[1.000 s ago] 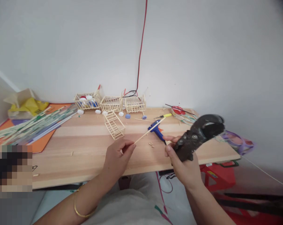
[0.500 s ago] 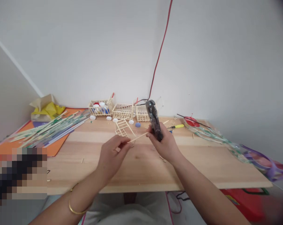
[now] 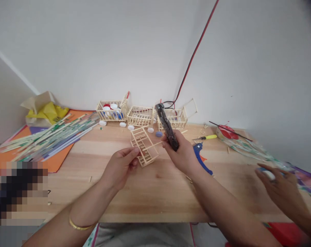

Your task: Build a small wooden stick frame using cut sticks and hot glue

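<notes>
My left hand point(image 3: 121, 166) is closed in a pinch on a thin wooden stick point(image 3: 155, 144), which points right toward my other hand. My right hand point(image 3: 182, 156) is wrapped round the handles of dark cutting pliers point(image 3: 167, 127), whose jaws point up and away. The stick's far end meets the pliers near my right fingers. Just behind the stick, a ladder-like stick frame point(image 3: 144, 145) lies on the wooden table point(image 3: 155, 195).
Three stick baskets point(image 3: 140, 116) and loose bottle caps stand along the wall. A blue glue gun point(image 3: 200, 157) lies right of my hand, beyond it a yellow screwdriver point(image 3: 208, 137). A bundle of sticks point(image 3: 49, 137) lies at the left. Another person's hand point(image 3: 279, 187) rests at the right edge.
My right hand brought the pliers from the right to the stick's end. The view has swung right and down, and another person's hand has come into sight at the right.
</notes>
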`<state>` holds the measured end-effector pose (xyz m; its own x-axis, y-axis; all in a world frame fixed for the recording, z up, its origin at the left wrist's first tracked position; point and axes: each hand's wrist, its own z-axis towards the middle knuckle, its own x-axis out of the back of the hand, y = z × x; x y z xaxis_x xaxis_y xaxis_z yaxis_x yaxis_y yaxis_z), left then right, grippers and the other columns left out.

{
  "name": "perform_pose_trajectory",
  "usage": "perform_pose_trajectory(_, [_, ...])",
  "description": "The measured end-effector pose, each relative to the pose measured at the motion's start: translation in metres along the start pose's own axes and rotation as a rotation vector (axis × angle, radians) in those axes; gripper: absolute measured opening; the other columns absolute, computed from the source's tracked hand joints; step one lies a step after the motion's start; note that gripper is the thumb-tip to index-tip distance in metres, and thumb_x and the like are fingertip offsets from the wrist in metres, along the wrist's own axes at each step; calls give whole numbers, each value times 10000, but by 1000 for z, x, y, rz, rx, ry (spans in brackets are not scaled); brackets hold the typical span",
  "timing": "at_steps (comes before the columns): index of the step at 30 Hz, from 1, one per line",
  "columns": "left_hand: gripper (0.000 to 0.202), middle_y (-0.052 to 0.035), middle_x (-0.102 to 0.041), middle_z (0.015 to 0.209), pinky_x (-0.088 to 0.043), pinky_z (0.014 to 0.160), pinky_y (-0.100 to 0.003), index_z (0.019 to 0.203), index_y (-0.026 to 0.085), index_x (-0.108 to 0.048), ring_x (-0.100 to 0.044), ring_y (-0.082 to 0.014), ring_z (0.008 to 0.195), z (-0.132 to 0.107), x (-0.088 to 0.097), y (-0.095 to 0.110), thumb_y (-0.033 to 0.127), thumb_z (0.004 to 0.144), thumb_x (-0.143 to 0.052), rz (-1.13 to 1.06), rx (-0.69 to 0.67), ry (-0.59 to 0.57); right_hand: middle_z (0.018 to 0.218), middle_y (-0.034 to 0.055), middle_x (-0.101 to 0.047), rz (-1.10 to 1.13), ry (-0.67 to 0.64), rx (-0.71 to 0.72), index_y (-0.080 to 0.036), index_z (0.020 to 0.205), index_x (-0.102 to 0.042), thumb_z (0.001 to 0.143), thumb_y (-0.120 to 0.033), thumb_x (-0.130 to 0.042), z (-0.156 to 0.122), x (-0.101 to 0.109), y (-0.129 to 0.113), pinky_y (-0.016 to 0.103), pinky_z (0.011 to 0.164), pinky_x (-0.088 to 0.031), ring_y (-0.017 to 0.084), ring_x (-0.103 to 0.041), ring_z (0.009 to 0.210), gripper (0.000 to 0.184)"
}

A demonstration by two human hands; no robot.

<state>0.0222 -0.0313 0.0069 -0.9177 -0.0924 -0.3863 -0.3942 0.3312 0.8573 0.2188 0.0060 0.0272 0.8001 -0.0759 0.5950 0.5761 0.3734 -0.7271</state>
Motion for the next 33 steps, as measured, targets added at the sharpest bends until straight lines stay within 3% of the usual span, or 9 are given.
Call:
perform_pose_trajectory(5, [317, 4, -541, 584, -231, 449, -190, 726, 108, -691, -328, -58, 490, -1, -3, 5, 411, 641, -726, 60, -20, 6, 857, 23, -637, -35, -8, 7, -207, 966, -546, 794, -230, -543, 5, -3, 4, 281, 676, -437, 164, -581, 742, 174])
perform_pose_trajectory(33, [242, 20, -520, 568, -211, 431, -178, 667, 98, -650, -307, -34, 453, 3, -5, 5, 319, 636, -743, 22, 19, -2, 905, 11, -631, -15, -69, 29, -219, 1057, -534, 785, -206, -548, 6, -6, 0, 276, 740, -440, 163, -583, 809, 272])
